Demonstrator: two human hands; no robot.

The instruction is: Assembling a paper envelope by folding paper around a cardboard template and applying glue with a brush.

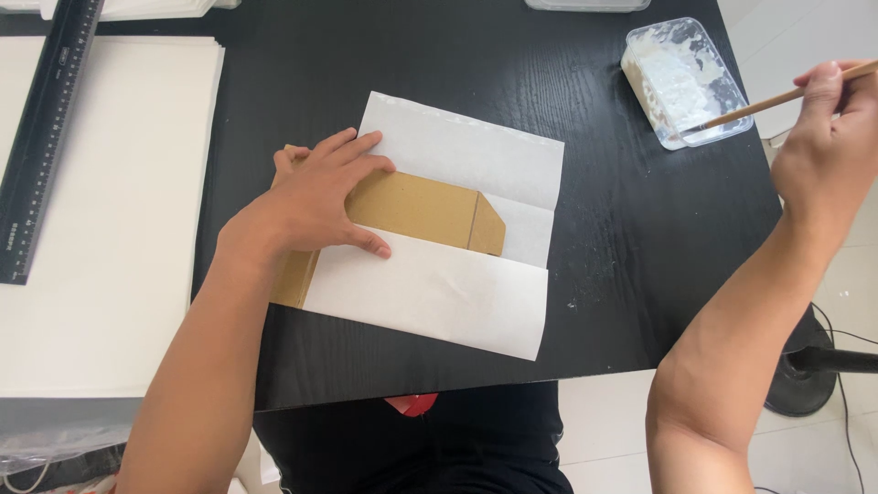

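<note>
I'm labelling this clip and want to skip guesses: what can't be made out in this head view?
- Cardboard box: its left part is hidden under the left hand; its lower edge under the folded white paper.
- Brush: its tip is lost in the white paste of the clear tub.
- Right hand: fingers cut by the frame's right edge.
- Black ruler: markings too small.

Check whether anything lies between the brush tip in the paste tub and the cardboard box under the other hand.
Nothing visible does. Between the brush, held by the right hand at the paste tub, and the cardboard box under the left hand, there is only bare black table and white paper.
</note>
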